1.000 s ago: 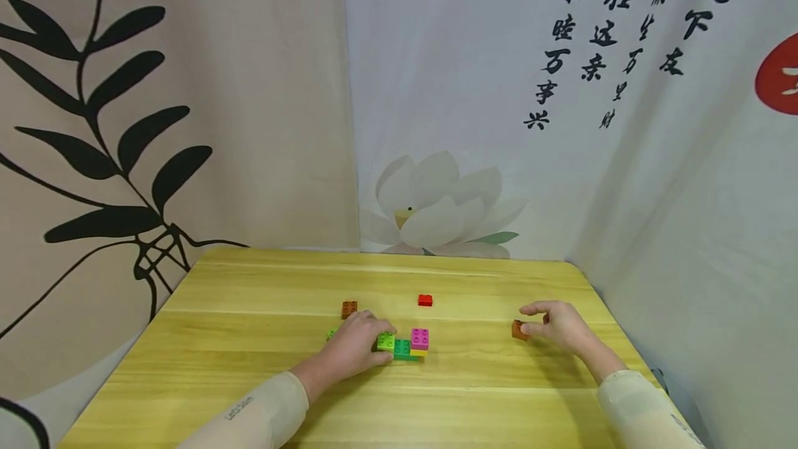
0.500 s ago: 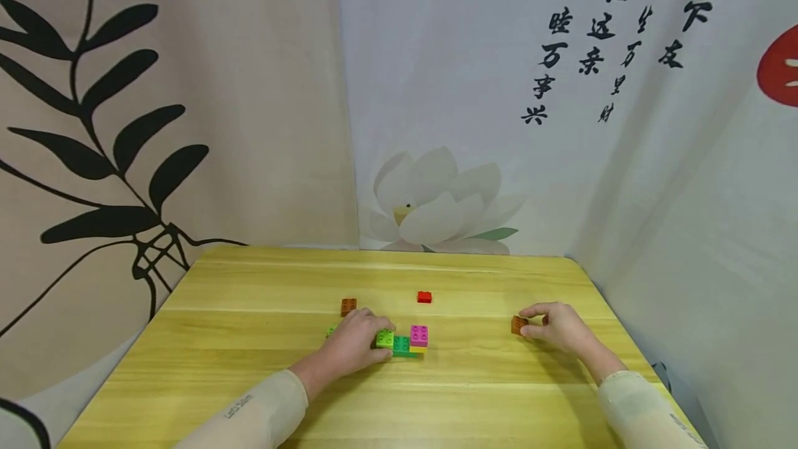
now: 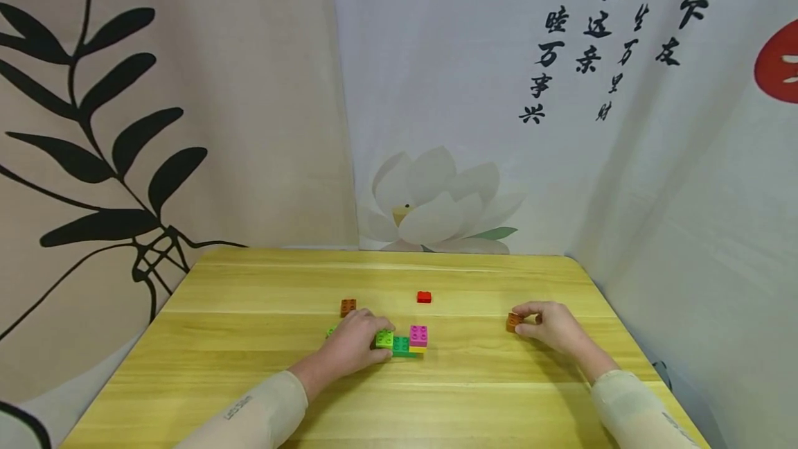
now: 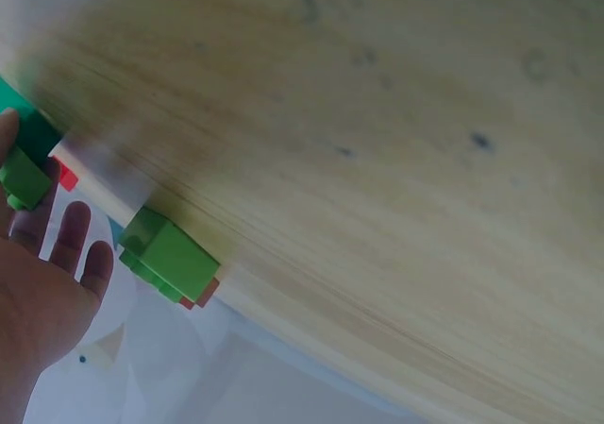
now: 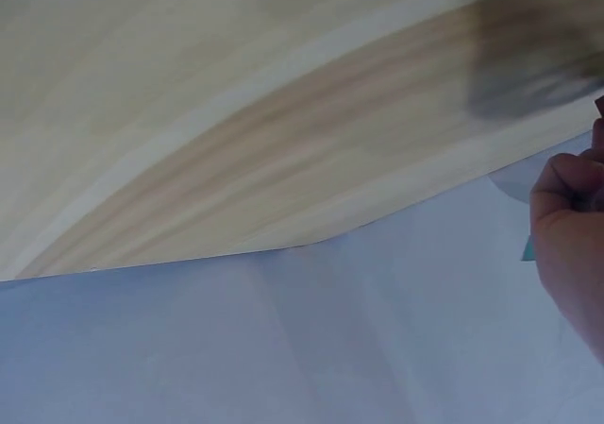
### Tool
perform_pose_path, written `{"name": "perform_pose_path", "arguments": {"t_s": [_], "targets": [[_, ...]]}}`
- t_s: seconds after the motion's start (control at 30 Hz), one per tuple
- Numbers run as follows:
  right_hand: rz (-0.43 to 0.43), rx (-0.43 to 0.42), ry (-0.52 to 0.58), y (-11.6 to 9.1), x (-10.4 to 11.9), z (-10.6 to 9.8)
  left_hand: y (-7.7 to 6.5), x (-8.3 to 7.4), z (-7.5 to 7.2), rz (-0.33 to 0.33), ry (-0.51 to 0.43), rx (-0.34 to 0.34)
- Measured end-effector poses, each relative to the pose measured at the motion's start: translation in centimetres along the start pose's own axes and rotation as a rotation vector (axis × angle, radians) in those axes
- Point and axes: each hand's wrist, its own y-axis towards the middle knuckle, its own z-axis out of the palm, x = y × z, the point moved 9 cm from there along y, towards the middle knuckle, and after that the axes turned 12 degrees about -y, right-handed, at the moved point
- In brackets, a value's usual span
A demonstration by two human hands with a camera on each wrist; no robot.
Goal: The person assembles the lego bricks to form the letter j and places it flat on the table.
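Note:
My left hand [image 3: 354, 341] grips the left end of a small assembly of toy building bricks between thumb and fingers. A lime green brick [image 3: 384, 339] shows by its fingertips. To its right are a dark green brick [image 3: 401, 346] and a pink brick [image 3: 418, 335] stacked on a yellow one [image 3: 418, 350]. In the left wrist view, that hand [image 4: 47, 282] has its thumb on the lime brick [image 4: 25, 178]. My right hand [image 3: 553, 328] pinches a brown brick [image 3: 513, 323] by its right side, at the right of the table; in the right wrist view the brick is mostly cut off.
A red brick [image 3: 424, 297] lies farther back, right of centre. Another brown brick [image 3: 348, 307] stands behind my left hand. A separate green brick [image 4: 170, 254] lies beyond the left fingers, largely hidden in the head view. The wooden table [image 3: 249, 366] meets a printed curtain [image 3: 436, 89].
My right hand has moved slightly left, and the brown brick has shifted left with it. My left hand stays on the assembly. The head view has tilted slightly.

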Motion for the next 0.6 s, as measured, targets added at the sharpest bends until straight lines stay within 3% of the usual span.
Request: {"name": "perform_pose_path", "arguments": {"t_s": [0.3,0.6], "targets": [[-0.019,0.019,0.077,1.2,3.5,0.4,-0.1,0.0,-0.1,0.001,-0.004,-0.006],[-0.119,0.057,0.212,2.3,11.6,0.8,-0.2,0.0,-0.1,-0.001,-0.002,-0.002]]}}
